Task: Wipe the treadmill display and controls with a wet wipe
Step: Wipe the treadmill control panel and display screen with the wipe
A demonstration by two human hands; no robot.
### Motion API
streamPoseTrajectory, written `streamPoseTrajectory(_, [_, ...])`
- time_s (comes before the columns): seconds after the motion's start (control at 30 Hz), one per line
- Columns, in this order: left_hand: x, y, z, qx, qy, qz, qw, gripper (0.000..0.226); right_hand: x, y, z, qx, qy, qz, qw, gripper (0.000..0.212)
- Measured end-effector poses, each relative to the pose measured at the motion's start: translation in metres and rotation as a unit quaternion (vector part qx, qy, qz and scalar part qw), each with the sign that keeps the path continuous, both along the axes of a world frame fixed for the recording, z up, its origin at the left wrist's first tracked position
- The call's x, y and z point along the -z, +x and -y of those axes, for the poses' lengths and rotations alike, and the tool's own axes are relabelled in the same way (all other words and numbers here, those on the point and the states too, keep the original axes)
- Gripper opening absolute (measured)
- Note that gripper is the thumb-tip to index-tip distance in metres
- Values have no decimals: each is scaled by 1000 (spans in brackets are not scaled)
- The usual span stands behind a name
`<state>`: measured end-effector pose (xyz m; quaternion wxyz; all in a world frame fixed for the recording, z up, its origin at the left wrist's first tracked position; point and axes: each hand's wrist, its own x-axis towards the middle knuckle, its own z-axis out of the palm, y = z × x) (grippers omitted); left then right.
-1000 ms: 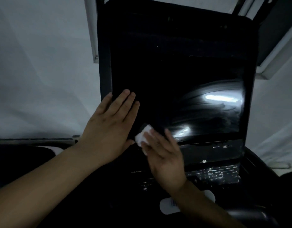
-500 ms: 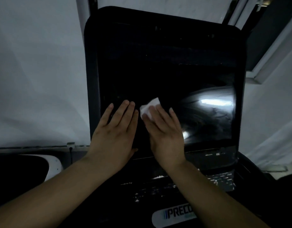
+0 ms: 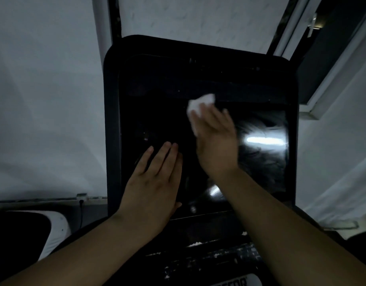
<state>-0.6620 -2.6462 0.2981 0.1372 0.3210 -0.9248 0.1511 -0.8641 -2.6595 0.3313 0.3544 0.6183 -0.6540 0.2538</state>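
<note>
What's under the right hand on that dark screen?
A white wet wipe pokes out past the right hand, pressed on the display. The rest of the wipe is covered.

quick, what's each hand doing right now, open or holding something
Left hand: open, fingers straight, flat on the treadmill display.
Right hand: open, straight fingers pressing the wet wipe against the display.

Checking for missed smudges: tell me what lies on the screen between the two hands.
In the head view, only bare dark screen lies between the left hand and the right hand, which presses the wet wipe.
</note>
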Motion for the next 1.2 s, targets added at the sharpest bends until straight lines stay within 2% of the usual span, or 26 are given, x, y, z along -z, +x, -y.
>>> streamPoseTrajectory(0.1, [-7, -17, 5, 14, 6, 5, 1000, 115, -8, 18, 16, -55, 25, -71, 996, 47])
streamPoseTrajectory(0.23, [-9, -17, 10, 8, 8, 0, 1000, 112, -13, -18, -1, -35, 14, -71, 997, 44])
streamPoseTrajectory(0.3, [-6, -17, 9, 20, 0, -7, 1000, 106, -14, -51, -16, 11, 23, -29, 999, 48])
streamPoseTrajectory(0.43, [-9, -18, 6, 16, 19, 6, 1000, 101, -15, -106, -42, 109, -5, 118, 987, 50])
streamPoseTrajectory(0.53, [-15, -24, 0, 19, 27, -8, 999, 100, -21, -110, -43, 136, -15, 182, 974, 53])
streamPoseTrajectory(0.57, [-17, -30, -1, 25, 25, -15, 999, 100, -21, -101, -39, 118, -13, 164, 979, 55])
streamPoseTrajectory(0.67, [-22, -51, -2, 55, 10, -41, 998, 103, -14, -60, -24, 27, 20, 38, 999, 48])
streamPoseTrajectory(0.77, [-26, -73, -2, 73, 6, -35, 997, 103, -12, -55, -19, -34, 14, -4, 999, 39])
streamPoseTrajectory(0.9, [-29, -92, 2, 69, -13, -18, 997, 102, -12, -125, -46, 51, 32, 42, 997, 49])
streamPoseTrajectory(1.03, [-31, -106, 7, 62, -5, 0, 998, 106, -9, -172, -79, 152, 42, 122, 980, 49])
streamPoseTrajectory(1.2, [-29, -113, 7, 49, 5, 21, 999, 101, 15, -141, -87, 121, 36, 88, 988, 50])
